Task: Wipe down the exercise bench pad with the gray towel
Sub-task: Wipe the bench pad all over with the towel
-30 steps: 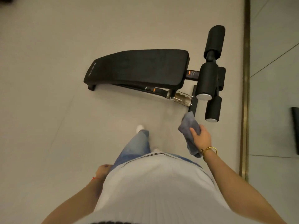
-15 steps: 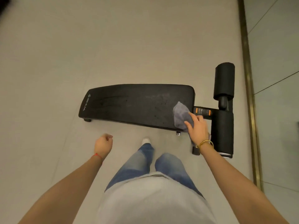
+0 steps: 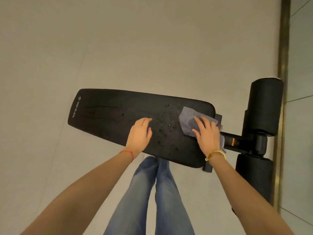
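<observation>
The black exercise bench pad (image 3: 110, 114) lies low on the floor, its logo end to the left. Small droplets speckle its middle. The gray towel (image 3: 188, 122) is spread on the pad's right end. My right hand (image 3: 207, 134) lies flat on top of the towel, pressing it onto the pad. My left hand (image 3: 140, 134) rests palm down on the pad's near middle, fingers slightly spread, holding nothing. Part of the towel hangs off the right edge under my hand.
Black foam leg rollers (image 3: 264, 107) and the frame bar with an orange mark (image 3: 232, 141) stick out at the bench's right end. A brass floor strip (image 3: 282, 48) runs along the right. My jeans-clad legs (image 3: 152, 192) stand just before the bench on beige tile floor.
I have leaned in over the bench. My left hand came down onto the pad. My right hand went from gripping the towel at the pad's edge to pressing it flat on the pad.
</observation>
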Motion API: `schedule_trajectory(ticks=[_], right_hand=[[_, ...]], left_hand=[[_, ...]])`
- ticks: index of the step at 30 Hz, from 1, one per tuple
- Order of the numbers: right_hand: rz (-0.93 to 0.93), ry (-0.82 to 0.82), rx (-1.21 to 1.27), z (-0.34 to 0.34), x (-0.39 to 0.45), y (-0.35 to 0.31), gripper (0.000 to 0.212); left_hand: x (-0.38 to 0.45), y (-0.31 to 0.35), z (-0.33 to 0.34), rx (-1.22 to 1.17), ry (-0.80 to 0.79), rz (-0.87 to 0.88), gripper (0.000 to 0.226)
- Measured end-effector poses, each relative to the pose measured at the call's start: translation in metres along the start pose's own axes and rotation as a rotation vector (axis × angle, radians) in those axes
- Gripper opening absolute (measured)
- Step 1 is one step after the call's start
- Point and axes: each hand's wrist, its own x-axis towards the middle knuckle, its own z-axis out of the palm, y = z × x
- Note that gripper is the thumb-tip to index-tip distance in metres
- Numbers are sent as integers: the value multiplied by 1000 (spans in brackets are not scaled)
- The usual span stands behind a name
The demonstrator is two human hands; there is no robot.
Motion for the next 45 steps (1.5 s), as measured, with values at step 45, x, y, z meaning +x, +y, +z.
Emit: schedule_trajectory(ticks=[45], right_hand=[[221,335,474,66,43,29,68]], left_hand=[[65,-27,130,31,145,204,51]])
